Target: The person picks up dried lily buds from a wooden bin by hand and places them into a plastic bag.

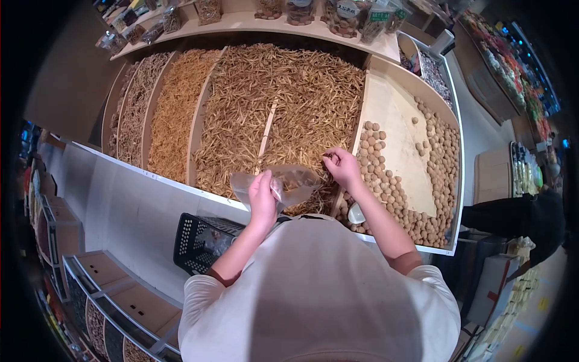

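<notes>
My left hand [263, 196] is closed on the gathered edge of a clear plastic bag [298, 180]. The bag's mouth spreads to the right, over the near edge of a wide bin of dried brown strips [289, 90]. To the right of the bag, my right hand [344, 168] hovers over the same bin, close to its right divider. Its thumb and fingers are pinched together, with something small and dark at the tips that I cannot make out. A thin wooden divider [269, 125] lies partly buried among the strips.
Round brown longan-like fruits [443, 163] fill parts of the right bin, where a white scoop [356, 213] lies. Orange dried shreds [180, 108] occupy a bin to the left. A black basket [194, 244] hangs below. Packaged goods [300, 11] line the back shelf. A person [512, 220] stands right.
</notes>
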Tool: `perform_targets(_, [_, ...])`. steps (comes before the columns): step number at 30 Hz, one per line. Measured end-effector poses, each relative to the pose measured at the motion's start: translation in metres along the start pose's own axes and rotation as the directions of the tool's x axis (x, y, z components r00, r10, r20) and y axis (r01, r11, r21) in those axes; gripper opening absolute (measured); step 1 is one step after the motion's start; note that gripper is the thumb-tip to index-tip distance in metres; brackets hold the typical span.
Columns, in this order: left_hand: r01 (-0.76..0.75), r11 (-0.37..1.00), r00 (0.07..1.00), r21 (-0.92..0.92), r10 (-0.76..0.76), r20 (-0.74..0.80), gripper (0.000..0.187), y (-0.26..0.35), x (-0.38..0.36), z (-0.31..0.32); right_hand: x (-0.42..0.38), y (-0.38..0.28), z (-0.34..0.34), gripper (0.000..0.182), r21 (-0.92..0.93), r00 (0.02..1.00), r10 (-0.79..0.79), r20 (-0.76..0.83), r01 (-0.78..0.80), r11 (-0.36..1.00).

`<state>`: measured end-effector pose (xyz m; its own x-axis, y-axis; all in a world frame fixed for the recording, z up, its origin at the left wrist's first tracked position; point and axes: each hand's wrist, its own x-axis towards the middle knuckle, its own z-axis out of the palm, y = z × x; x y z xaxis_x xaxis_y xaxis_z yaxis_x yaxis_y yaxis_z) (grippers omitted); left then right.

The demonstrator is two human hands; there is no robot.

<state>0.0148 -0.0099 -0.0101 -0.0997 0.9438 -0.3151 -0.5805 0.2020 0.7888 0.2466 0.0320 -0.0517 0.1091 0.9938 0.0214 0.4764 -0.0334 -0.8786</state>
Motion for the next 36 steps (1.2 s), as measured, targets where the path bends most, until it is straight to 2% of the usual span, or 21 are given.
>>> perform_targets(2, [0.014, 1.000, 1.000, 0.000, -0.014, 0.016, 0.023, -0.001, -0.001, 0.005, 0.017, -0.002, 0.000, 0.022, -0.160, 1.000, -0.025, 0.000, 0.025, 0.987])
perform_targets(6, [0.011, 1.000, 0.998, -0.011, -0.010, 0.065, 0.023, -0.001, 0.001, 0.000, 0.051, -0.001, 0.014, 0.023, -0.225, 0.999, -0.030, 0.023, 0.035, 0.974])
perform_targets(8, [0.012, 1.000, 1.000, -0.009, -0.012, 0.012, 0.023, 0.003, 0.001, 0.002, 0.065, 0.007, 0.029, 0.021, -0.214, 0.999, -0.039, -0.004, 0.037, 0.976])
perform_targets(10, [0.014, 1.000, 0.999, -0.007, -0.014, -0.046, 0.023, 0.008, 0.000, 0.004, 0.075, 0.011, 0.038, 0.021, -0.234, 0.997, 0.070, 0.011, -0.066, 0.970])
perform_targets(12, [0.017, 1.000, 0.993, -0.016, -0.019, -0.114, 0.023, 0.012, -0.001, 0.006, 0.081, 0.017, 0.045, 0.020, -0.224, 0.999, 0.050, 0.003, -0.048, 0.973])
perform_targets(14, [0.005, 1.000, 0.997, -0.019, -0.006, -0.075, 0.024, 0.010, 0.000, -0.002, 0.082, 0.026, 0.049, 0.019, -0.217, 1.000, 0.031, -0.004, -0.031, 0.976])
perform_targets(16, [-0.006, 1.000, 0.999, -0.023, 0.005, -0.032, 0.024, 0.003, 0.005, -0.017, 0.078, 0.024, 0.046, 0.017, -0.100, 0.997, -0.001, -0.083, -0.008, 0.995])
perform_targets(18, [0.029, 0.998, 0.996, -0.062, -0.024, 0.084, 0.019, -0.006, 0.011, -0.032, 0.071, 0.011, 0.033, 0.018, -0.068, 0.993, 0.038, -0.108, -0.046, 0.997])
perform_targets(20, [0.038, 0.998, 0.996, -0.052, -0.034, 0.076, 0.018, -0.007, 0.012, -0.029, 0.064, 0.006, 0.022, 0.018, -0.034, 0.987, 0.076, -0.138, -0.081, 0.996])
perform_targets(22, [0.044, 0.998, 0.997, -0.040, -0.042, 0.068, 0.018, -0.002, 0.011, -0.018, 0.056, 0.004, 0.013, 0.016, 0.368, 0.963, 0.087, -0.256, 0.014, 0.930])
perform_targets(23, [0.031, 0.999, 0.999, -0.028, -0.031, 0.021, 0.019, -0.001, 0.009, -0.010, 0.048, 0.003, 0.006, 0.014, 0.490, 0.965, 0.140, -0.220, -0.015, 0.871])
perform_targets(24, [0.019, 1.000, 0.999, -0.014, -0.020, -0.025, 0.026, 0.001, 0.007, -0.004, 0.037, -0.006, -0.002, 0.014, 0.490, 0.964, 0.142, -0.223, -0.016, 0.872])
perform_targets(26, [0.035, 0.999, 0.999, -0.014, -0.035, -0.014, 0.027, 0.000, 0.008, -0.002, 0.011, -0.027, -0.016, 0.013, 0.739, 0.932, 0.359, -0.049, -0.208, 0.641])
perform_targets(30, [0.040, 0.999, 0.999, -0.010, -0.039, 0.027, 0.027, -0.004, 0.011, -0.003, -0.034, -0.050, -0.008, 0.011, 0.788, 0.909, 0.415, 0.034, -0.280, 0.549])
perform_targets(32, [0.030, 1.000, 0.999, -0.003, -0.030, 0.039, 0.027, -0.004, 0.011, -0.003, -0.048, -0.050, 0.008, 0.011, 0.637, 0.928, 0.367, 0.064, -0.321, 0.701])
perform_targets(36, [0.022, 1.000, 1.000, 0.014, -0.022, 0.022, 0.026, 0.000, 0.009, 0.003, -0.053, -0.038, 0.033, 0.010, 0.628, 0.941, 0.330, 0.078, -0.304, 0.717])
